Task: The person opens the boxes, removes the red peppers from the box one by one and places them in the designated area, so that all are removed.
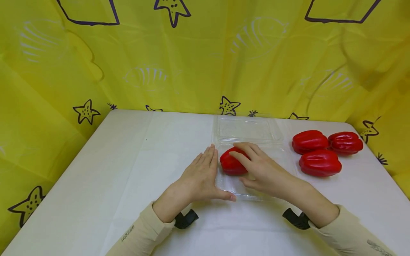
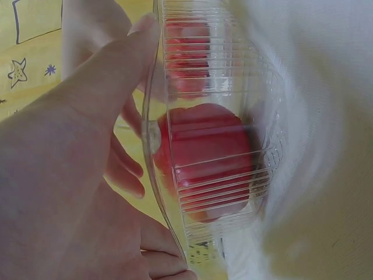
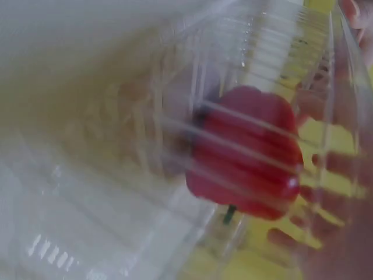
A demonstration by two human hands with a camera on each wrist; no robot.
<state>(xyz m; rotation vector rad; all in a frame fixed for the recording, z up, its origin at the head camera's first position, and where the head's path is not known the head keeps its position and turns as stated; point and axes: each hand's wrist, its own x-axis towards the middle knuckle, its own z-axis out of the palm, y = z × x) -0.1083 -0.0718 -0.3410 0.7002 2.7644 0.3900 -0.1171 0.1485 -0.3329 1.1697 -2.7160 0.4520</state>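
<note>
A red bell pepper (image 1: 233, 161) lies in the left part of a clear hinged plastic container (image 1: 250, 190). Over it is my right hand (image 1: 261, 169), fingers spread and bent, the thumb apart from the pepper's near side. In the left wrist view, fingertips (image 2: 125, 175) of that hand hover above the pepper. My left hand (image 1: 203, 176) rests along the container's left rim, fingers straight and together, thumb stretched along the near edge. The right wrist view shows the pepper (image 3: 245, 154) through the ribbed wall, with its green stem (image 3: 229, 214).
Three more red bell peppers stand close together right of the container: one at back left (image 1: 309, 141), one at back right (image 1: 346, 143), one in front (image 1: 320, 163). The container's lid (image 1: 248, 129) lies folded back toward the yellow curtain (image 1: 192, 71). A white cloth (image 1: 153, 156) covers the table.
</note>
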